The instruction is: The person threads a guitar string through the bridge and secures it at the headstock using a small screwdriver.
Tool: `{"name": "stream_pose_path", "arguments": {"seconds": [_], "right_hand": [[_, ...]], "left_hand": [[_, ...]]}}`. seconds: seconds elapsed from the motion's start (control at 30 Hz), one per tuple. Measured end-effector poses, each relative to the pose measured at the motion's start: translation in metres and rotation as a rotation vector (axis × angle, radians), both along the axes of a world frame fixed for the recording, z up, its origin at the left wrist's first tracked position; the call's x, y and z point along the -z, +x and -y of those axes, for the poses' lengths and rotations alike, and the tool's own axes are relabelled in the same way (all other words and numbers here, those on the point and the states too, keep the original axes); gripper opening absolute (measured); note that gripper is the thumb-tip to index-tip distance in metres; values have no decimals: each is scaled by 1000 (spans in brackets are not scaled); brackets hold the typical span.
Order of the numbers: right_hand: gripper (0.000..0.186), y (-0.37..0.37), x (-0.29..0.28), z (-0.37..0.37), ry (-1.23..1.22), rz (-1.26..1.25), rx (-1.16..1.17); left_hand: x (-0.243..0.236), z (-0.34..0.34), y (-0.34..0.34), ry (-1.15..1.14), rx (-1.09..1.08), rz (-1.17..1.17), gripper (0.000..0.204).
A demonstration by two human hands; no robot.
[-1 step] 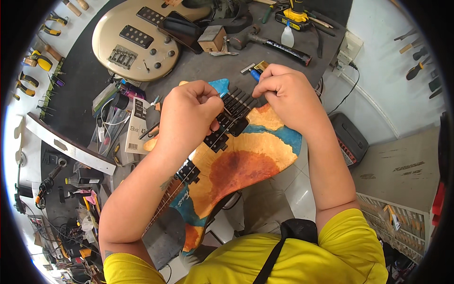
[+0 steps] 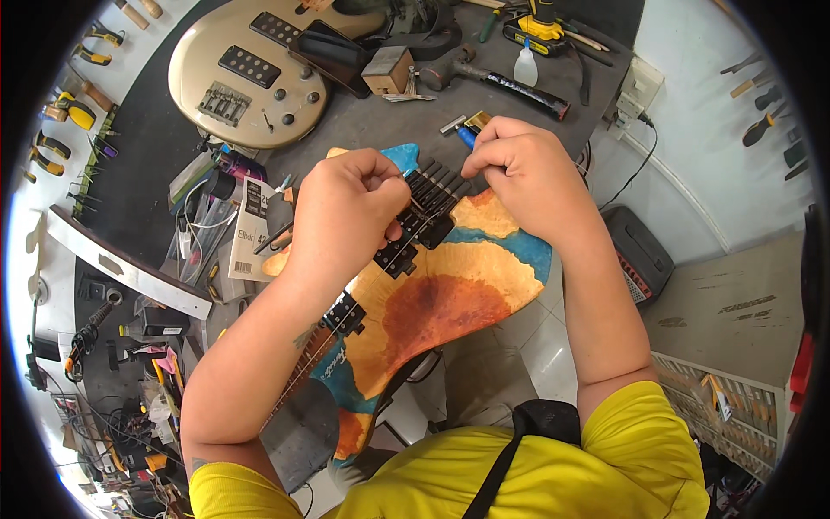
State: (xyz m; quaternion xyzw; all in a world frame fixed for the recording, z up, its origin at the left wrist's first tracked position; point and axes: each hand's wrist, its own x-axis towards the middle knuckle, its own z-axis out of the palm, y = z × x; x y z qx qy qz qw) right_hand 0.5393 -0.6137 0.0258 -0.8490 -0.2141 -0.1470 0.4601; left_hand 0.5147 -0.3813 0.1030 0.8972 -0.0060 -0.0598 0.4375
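An electric guitar [image 2: 441, 303] with a yellow, orange and teal body lies slanted across my lap, against the table edge. Its neck runs down to the lower left, partly behind my left forearm. Over the guitar's black bridge [image 2: 432, 192], my left hand [image 2: 346, 203] is closed in a pinch; whatever its fingertips hold is hidden. My right hand [image 2: 526, 173] is at the bridge's tail end, thumb and fingers pressed together, with nothing between them that I can make out. Black pickups [image 2: 346, 313] sit along the body below my left hand. A thin string runs over them.
On the dark table [image 2: 372, 121] lie a gold guitar [image 2: 246, 82], a wooden block [image 2: 388, 71], a hammer [image 2: 501, 84], a small white bottle [image 2: 526, 65] and a blue-handled tool [image 2: 467, 137]. A paper string packet [image 2: 249, 229] and clutter are at left; a black case [image 2: 638, 251] stands right.
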Motion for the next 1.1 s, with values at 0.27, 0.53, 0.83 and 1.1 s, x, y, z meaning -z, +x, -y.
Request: {"name": "stream_pose_path", "arguments": {"seconds": [0.27,0.53,0.83,1.1], "right_hand": [[23,2,4,1,-3,36,-11],[21,2,-1,1,47,-100,-15],[19,0,-2,0,78,-72,-27],[18,0,-1,0,30,-23,-17]], "left_hand": [[4,3,-6,-66,-47,-9,10],[1,5,-3,-103,-80,-95,15],[14,3,-5,46,-87,-90,26],[16,10,-8,205,-98,-67,27]]}}
